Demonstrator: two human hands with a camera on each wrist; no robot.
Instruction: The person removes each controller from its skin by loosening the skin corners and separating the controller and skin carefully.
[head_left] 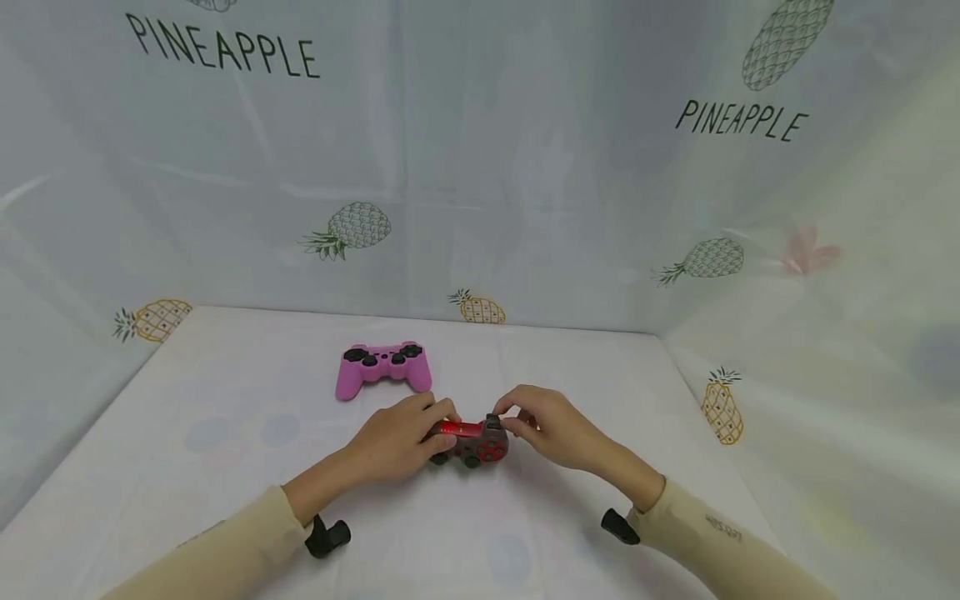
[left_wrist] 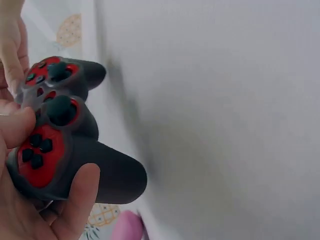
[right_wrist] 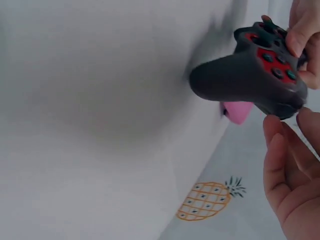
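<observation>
A dark grey and red game controller (head_left: 480, 446) is held up off the white table, its thumbsticks and buttons showing. My left hand (head_left: 401, 437) grips its left end; in the left wrist view the thumb (left_wrist: 17, 127) lies on its face and a finger curls from below round the left handle. At the opposite end is my right hand (head_left: 558, 429). In the right wrist view its curled fingertips (right_wrist: 274, 127) and thumb meet the shoulder-button corner of the controller (right_wrist: 245, 75), pinching lightly there. Behind them a pink game controller (head_left: 385, 367) lies on the table.
The white table (head_left: 225, 467) carries faint pale spots. A curtain (head_left: 495, 167) printed with pineapples and lettering hangs behind and beside it. Black wrist-camera mounts (head_left: 327, 537) sit at both sleeve cuffs.
</observation>
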